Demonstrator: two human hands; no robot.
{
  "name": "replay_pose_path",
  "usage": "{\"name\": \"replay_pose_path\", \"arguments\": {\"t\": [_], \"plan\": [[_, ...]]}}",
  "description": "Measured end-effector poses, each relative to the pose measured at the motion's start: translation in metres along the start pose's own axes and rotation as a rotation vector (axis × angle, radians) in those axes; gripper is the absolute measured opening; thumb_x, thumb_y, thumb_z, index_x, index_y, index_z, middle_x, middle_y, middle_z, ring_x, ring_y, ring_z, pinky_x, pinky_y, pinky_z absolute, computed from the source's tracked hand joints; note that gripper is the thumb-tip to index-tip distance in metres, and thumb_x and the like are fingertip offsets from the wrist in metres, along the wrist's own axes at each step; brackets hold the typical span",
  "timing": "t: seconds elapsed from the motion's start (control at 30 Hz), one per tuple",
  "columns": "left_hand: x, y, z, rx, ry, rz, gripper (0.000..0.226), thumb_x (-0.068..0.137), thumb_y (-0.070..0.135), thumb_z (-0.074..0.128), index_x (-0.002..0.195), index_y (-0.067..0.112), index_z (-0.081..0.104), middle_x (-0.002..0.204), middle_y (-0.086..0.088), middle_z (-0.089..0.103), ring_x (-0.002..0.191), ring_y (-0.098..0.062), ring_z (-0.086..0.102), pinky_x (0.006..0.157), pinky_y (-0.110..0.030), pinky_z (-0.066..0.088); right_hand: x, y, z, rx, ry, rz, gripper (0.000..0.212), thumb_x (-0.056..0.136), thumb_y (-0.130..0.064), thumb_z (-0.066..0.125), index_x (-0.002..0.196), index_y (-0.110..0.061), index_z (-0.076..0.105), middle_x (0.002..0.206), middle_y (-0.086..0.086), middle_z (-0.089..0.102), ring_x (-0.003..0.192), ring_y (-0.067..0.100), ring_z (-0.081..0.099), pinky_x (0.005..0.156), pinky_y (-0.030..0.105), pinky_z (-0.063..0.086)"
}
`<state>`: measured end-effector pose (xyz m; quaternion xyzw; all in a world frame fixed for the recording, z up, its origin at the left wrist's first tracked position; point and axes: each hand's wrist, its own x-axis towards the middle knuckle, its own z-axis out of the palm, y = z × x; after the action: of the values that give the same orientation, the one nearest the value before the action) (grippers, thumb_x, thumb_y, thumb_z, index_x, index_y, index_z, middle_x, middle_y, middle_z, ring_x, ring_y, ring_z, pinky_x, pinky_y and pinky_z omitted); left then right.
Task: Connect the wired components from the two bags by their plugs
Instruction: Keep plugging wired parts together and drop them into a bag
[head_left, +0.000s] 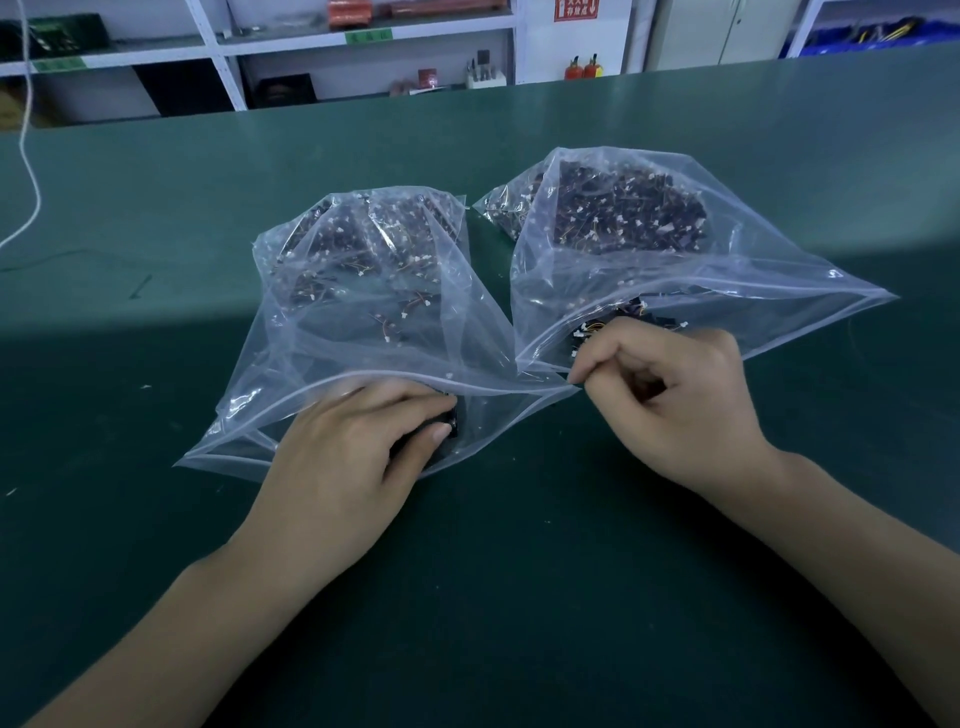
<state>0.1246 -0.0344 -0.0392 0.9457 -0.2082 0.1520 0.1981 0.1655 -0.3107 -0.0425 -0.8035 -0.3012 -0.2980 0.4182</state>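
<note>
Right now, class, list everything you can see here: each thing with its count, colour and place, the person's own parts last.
Plastic bags: two, clear, side by side mid-table, mouths toward the person.
Wired parts: many, dark with white plugs, inside both bags.
Table: one, green, under everything.
Cord: one, white, far left.
Shelves: white, behind the table.
Left hand: reaching into the left bag, gripping a dark part.
Right hand: pinching the left bag's rim.
</note>
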Motion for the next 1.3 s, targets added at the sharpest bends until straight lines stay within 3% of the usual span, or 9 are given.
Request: {"name": "replay_pose_path", "arguments": {"t": [0.13, 0.23, 0.33, 0.5, 0.7, 0.87, 0.97, 1.13, 1.3], "plan": [[0.000, 0.006, -0.001, -0.124, 0.139, 0.018, 0.023, 0.106, 0.024, 0.063, 0.121, 0.026, 0.082, 0.117, 0.022, 0.075, 0.111, -0.001, 0.067, 0.097, -0.025, 0.052, -0.001, -0.004, 0.000, 0.011, -0.063, -0.028, 0.019, 0.093, -0.001, 0.058, 0.088, -0.008, 0.074, 0.056, -0.017, 0.037, 0.048, 0.004, 0.036, 0.057, 0.008, 0.029], [0.000, 0.010, -0.001, -0.231, 0.198, -0.017, 0.022, 0.100, 0.017, 0.065, 0.107, 0.023, 0.084, 0.107, 0.023, 0.076, 0.105, -0.005, 0.072, 0.091, -0.020, 0.053, -0.002, -0.006, 0.001, -0.003, -0.139, -0.032, 0.015, 0.093, 0.000, 0.065, 0.098, -0.009, 0.076, 0.056, -0.014, 0.036, 0.048, 0.002, 0.035, 0.060, 0.007, 0.031], [-0.001, 0.016, -0.004, -0.354, 0.229, -0.050, 0.020, 0.094, 0.012, 0.067, 0.092, 0.023, 0.084, 0.094, 0.020, 0.077, 0.095, -0.006, 0.075, 0.082, -0.015, 0.053, -0.002, -0.010, 0.000, 0.011, -0.209, -0.055, 0.012, 0.092, -0.013, 0.074, 0.104, -0.012, 0.077, 0.054, -0.014, 0.041, 0.046, 0.001, 0.037, 0.060, 0.007, 0.032], [-0.004, 0.023, -0.001, -0.528, 0.163, -0.021, 0.022, 0.096, 0.025, 0.061, 0.095, 0.025, 0.084, 0.096, 0.013, 0.079, 0.085, -0.018, 0.076, 0.073, -0.036, 0.056, -0.003, -0.020, 0.000, 0.043, -0.301, -0.084, 0.030, 0.087, -0.043, 0.083, 0.105, -0.020, 0.079, 0.052, -0.011, 0.046, 0.047, 0.001, 0.035, 0.059, 0.006, 0.029], [-0.006, 0.023, 0.004, -0.664, 0.093, -0.003, 0.022, 0.102, 0.023, 0.062, 0.104, 0.023, 0.083, 0.103, 0.008, 0.080, 0.098, -0.022, 0.077, 0.083, -0.035, 0.060, -0.003, -0.022, 0.005, 0.050, -0.236, -0.131, 0.016, 0.094, -0.031, 0.078, 0.102, -0.018, 0.081, 0.053, -0.007, 0.041, 0.049, 0.003, 0.031, 0.057, 0.009, 0.029], [-0.009, 0.024, 0.006, -0.713, 0.096, -0.006, 0.021, 0.104, 0.027, 0.062, 0.106, 0.027, 0.082, 0.103, 0.007, 0.081, 0.098, -0.021, 0.078, 0.085, -0.039, 0.061, -0.004, -0.020, 0.005, 0.063, -0.175, -0.153, 0.010, 0.094, -0.019, 0.082, 0.104, -0.017, 0.082, 0.054, -0.006, 0.041, 0.051, 0.004, 0.032, 0.058, 0.009, 0.030], [-0.009, 0.026, 0.005, -0.774, 0.131, -0.013, 0.017, 0.102, 0.028, 0.066, 0.114, 0.026, 0.077, 0.105, 0.007, 0.081, 0.098, -0.022, 0.079, 0.088, -0.037, 0.063, -0.005, -0.021, 0.008, 0.081, -0.114, -0.149, 0.011, 0.093, -0.011, 0.083, 0.103, -0.016, 0.082, 0.052, -0.002, 0.042, 0.048, 0.011, 0.037, 0.053, 0.015, 0.035], [-0.006, 0.026, 0.004, -0.579, 0.259, 0.080, 0.015, 0.095, 0.027, 0.077, 0.109, 0.022, 0.075, 0.102, 0.018, 0.080, 0.092, -0.009, 0.079, 0.083, -0.021, 0.059, -0.005, -0.022, 0.009, 0.138, -0.104, -0.092, 0.005, 0.094, -0.013, 0.082, 0.099, -0.012, 0.080, 0.052, -0.005, 0.042, 0.045, 0.015, 0.039, 0.050, 0.019, 0.034], [-0.006, 0.022, 0.004, -0.508, 0.332, 0.045, 0.007, 0.094, 0.028, 0.078, 0.100, 0.024, 0.077, 0.095, 0.017, 0.078, 0.089, -0.010, 0.077, 0.079, -0.023, 0.059, -0.006, -0.024, 0.010, 0.181, -0.121, -0.033, 0.007, 0.093, -0.013, 0.081, 0.098, -0.012, 0.076, 0.051, -0.005, 0.044, 0.043, 0.013, 0.039, 0.051, 0.017, 0.034]]}}
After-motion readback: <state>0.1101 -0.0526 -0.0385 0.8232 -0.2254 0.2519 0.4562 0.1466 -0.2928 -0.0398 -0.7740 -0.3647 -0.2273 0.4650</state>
